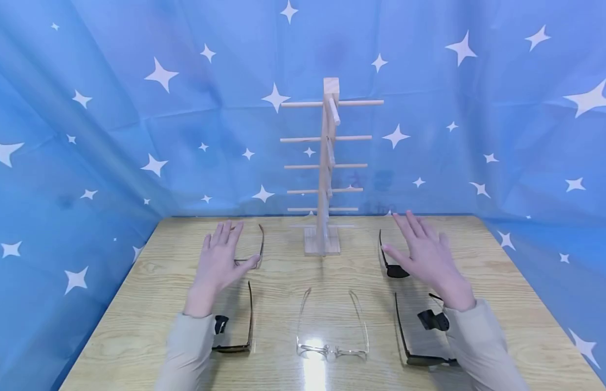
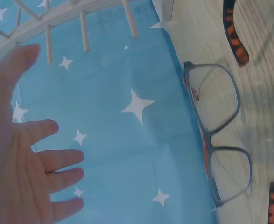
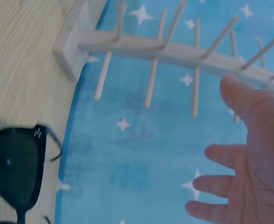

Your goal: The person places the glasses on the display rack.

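Observation:
My left hand (image 1: 217, 263) hovers open-fingered over the back left of the table, partly hiding a pair of glasses (image 1: 261, 244). In the left wrist view, grey-framed glasses (image 2: 207, 140) lie beyond the fingertips, apart from them. On the other side, my right hand (image 1: 427, 260) is spread with fingers straight and holds nothing. Sunglasses (image 1: 397, 271) with dark lenses lie beside and partly behind it; the right wrist view shows these sunglasses (image 3: 15, 168) too. Between the hands, farther back, stands a wooden display rack (image 1: 324, 179) with several rows of pegs, all bare.
Clear-framed glasses (image 1: 351, 352) lie at the front middle of the wooden table (image 1: 131, 320). Dark-framed glasses (image 1: 234, 348) are at front left, partly behind the sleeve. Another dark pair (image 1: 425, 360) lies front right, with a black piece (image 1: 432, 320) near it. A starred blue cloth (image 1: 210, 130) hangs behind.

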The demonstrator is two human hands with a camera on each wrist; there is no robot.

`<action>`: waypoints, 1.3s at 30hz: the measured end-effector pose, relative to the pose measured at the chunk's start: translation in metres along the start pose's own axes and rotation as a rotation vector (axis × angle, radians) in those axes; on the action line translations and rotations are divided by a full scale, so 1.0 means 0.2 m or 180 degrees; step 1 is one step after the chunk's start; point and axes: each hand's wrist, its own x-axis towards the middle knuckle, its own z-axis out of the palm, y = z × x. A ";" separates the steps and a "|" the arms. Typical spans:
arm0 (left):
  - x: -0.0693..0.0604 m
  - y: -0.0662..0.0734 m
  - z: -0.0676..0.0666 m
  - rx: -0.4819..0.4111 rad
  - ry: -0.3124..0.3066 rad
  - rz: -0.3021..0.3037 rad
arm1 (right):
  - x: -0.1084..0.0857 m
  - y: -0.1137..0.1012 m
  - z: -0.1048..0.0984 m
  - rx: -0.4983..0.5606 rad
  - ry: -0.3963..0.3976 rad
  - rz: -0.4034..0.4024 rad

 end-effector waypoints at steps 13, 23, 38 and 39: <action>-0.15 -0.15 -0.05 -0.0210 0.0566 0.0373 | 0.00 -0.21 0.06 0.0537 0.0537 -0.0569; -0.26 -0.22 -0.06 -0.0415 0.0182 -0.0030 | 0.01 -0.38 0.17 0.0902 0.0602 -0.0640; -0.44 -0.33 -0.02 -0.0397 0.0123 -0.0149 | 0.04 -0.65 0.36 0.1224 0.0351 -0.1076; -0.45 -0.34 -0.02 -0.0400 0.0113 -0.0154 | 0.04 -0.67 0.37 0.1251 0.0325 -0.1115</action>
